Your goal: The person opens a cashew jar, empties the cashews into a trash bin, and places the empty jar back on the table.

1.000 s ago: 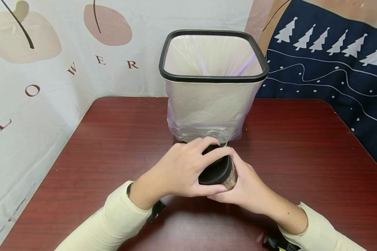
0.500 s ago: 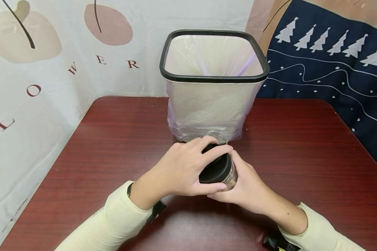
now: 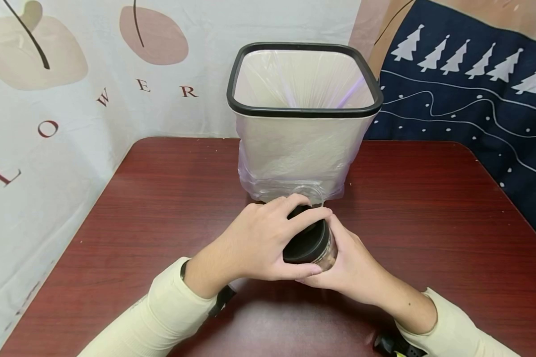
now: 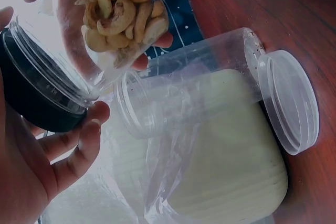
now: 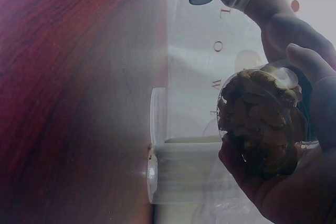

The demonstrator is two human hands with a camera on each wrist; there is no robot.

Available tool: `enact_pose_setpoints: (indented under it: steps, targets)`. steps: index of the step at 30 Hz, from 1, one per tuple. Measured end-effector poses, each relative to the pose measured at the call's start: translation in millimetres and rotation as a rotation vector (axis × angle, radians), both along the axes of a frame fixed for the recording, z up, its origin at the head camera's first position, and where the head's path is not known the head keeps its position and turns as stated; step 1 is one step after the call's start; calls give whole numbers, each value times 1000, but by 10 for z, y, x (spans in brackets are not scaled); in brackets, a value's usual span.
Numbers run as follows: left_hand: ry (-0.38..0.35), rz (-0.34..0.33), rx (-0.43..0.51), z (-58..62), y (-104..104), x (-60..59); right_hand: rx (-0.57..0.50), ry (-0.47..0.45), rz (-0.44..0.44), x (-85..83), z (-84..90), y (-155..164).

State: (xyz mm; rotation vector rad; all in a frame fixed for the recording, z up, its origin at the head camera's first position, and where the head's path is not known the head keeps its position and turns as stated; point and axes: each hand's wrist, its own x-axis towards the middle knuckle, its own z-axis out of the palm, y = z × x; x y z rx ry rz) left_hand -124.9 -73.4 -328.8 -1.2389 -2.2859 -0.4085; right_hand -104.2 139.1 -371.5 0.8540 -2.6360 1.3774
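Note:
A clear jar of cashews [image 4: 123, 17] is held between both hands, raised over the table and tilted. My left hand [image 3: 263, 243] grips its black lid [image 3: 307, 245], thumb on the near side and fingers across the far side. Around the jar's clear body curls my right hand [image 3: 355, 263], also seen gripping it in the right wrist view. Behind the hands a lidless clear jar [image 4: 194, 85] stands upright on the table, with small specks near its base. Beside that base lies a clear screw lid [image 4: 290, 103]. In the head view, the left hand mostly hides the lidless jar.
A white bin [image 3: 295, 148] with a black rim and a thin purplish liner stands at the back of the reddish-brown table [image 3: 169, 198], just behind the lidless jar. Printed cloths [image 3: 196, 59] hang behind and to the left; a navy one [image 3: 464, 109] hangs at right.
Both hands stay on the cashew jar. Their fingers and the black lid shift only very slightly; everything else stays in place.

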Motion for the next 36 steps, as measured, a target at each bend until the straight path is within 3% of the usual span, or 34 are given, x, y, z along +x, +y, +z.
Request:
enact_pose_setpoints:
  steps: [5, 11, 21, 36]
  targets:
    - [-26, -41, -37, 18, -31, -5, -2, 10, 19, -5, -10, 20]
    - [-2, -62, -46, 31, -44, -15, -19, -26, 37, -2, -7, 30]
    - [6, -38, -16, 30, -17, -17, -35, -68, 47, 1, 7, 11]
    - [-10, -14, -5, 20, -10, -16, -44, -60, 37, 5, 15, -6]
